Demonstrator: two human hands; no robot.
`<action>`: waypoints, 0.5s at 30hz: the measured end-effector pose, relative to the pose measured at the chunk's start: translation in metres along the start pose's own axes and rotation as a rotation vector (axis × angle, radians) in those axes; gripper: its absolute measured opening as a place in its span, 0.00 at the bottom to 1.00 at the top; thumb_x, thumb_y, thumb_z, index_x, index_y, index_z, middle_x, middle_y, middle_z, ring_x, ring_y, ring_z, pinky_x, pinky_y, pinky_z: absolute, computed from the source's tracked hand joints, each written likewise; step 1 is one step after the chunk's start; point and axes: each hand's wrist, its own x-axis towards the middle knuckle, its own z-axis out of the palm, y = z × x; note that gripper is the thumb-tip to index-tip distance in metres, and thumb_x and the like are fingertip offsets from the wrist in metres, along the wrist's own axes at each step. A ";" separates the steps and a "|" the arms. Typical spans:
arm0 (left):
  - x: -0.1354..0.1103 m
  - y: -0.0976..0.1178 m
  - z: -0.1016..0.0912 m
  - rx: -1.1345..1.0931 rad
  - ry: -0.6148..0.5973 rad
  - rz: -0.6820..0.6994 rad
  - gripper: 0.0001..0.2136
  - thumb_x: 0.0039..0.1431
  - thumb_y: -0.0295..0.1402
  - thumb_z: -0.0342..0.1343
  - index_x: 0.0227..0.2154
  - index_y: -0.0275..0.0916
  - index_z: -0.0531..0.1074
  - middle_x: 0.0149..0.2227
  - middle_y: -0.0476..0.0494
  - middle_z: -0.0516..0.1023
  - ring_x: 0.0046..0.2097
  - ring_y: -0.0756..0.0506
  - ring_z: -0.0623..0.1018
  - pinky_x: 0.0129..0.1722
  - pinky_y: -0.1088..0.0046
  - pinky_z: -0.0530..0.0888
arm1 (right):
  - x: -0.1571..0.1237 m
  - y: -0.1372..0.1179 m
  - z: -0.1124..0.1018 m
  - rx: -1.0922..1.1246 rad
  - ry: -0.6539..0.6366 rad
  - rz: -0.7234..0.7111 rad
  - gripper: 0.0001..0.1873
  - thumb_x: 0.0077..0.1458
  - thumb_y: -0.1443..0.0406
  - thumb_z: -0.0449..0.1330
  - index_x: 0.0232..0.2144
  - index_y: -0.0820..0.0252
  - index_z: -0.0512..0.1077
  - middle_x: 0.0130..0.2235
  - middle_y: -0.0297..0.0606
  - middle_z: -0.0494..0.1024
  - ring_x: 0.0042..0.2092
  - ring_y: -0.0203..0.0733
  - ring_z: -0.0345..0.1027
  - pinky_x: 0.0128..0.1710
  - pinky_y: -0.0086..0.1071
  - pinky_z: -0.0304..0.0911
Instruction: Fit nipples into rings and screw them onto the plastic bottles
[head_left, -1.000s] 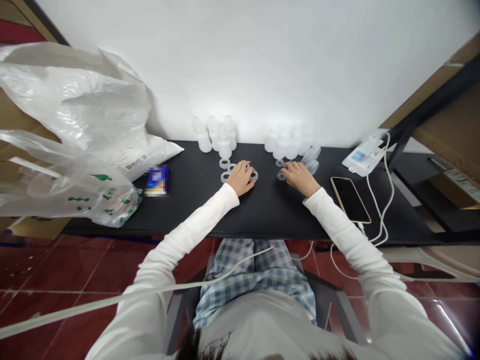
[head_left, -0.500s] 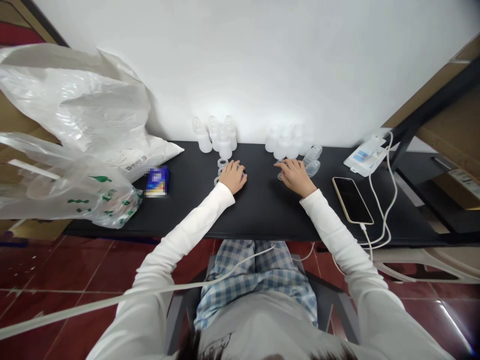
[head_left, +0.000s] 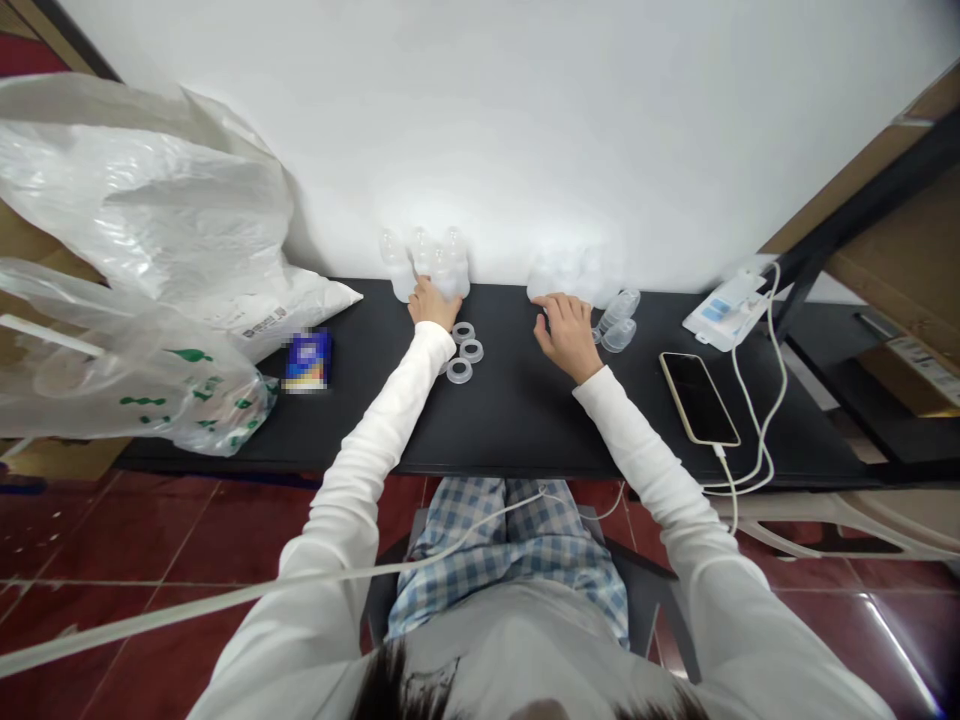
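My left hand [head_left: 435, 304] is at the front of a group of white translucent bottles with clear domed caps [head_left: 452, 256]. Its fingers are apart and bent, touching the nearest bottles low down and partly hiding them. Just right of that wrist, several clear plastic rings [head_left: 459, 371] lie flat on the black table. My right hand [head_left: 565, 332] has its fingers spread, with the fingertips at the bases of a second cluster of white bottles [head_left: 570, 272]. Glare blurs the tops of these bottles. Beside it lie clear domed caps [head_left: 619, 335].
A phone [head_left: 699, 398] with a charging cable [head_left: 769, 425] and a white-blue packet [head_left: 726, 312] occupy the right side of the black table [head_left: 510, 430]. On the left are a blue box [head_left: 307, 360], a large white bag [head_left: 187, 200] and a clear plastic bag [head_left: 202, 400]. The wall stands directly behind the bottles.
My left hand has moved forward and left from the rings to the capped bottles, uncovering the rings. My right hand has shifted forward and left from the clear caps to the white bottles.
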 end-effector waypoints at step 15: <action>-0.071 0.057 -0.012 -0.023 -0.577 0.750 0.12 0.64 0.35 0.53 0.48 0.50 0.77 0.46 0.42 0.74 0.64 0.37 0.69 0.68 0.50 0.55 | -0.006 -0.002 0.014 0.620 0.291 0.493 0.24 0.68 0.51 0.42 0.33 0.57 0.71 0.34 0.39 0.76 0.38 0.43 0.70 0.42 0.36 0.66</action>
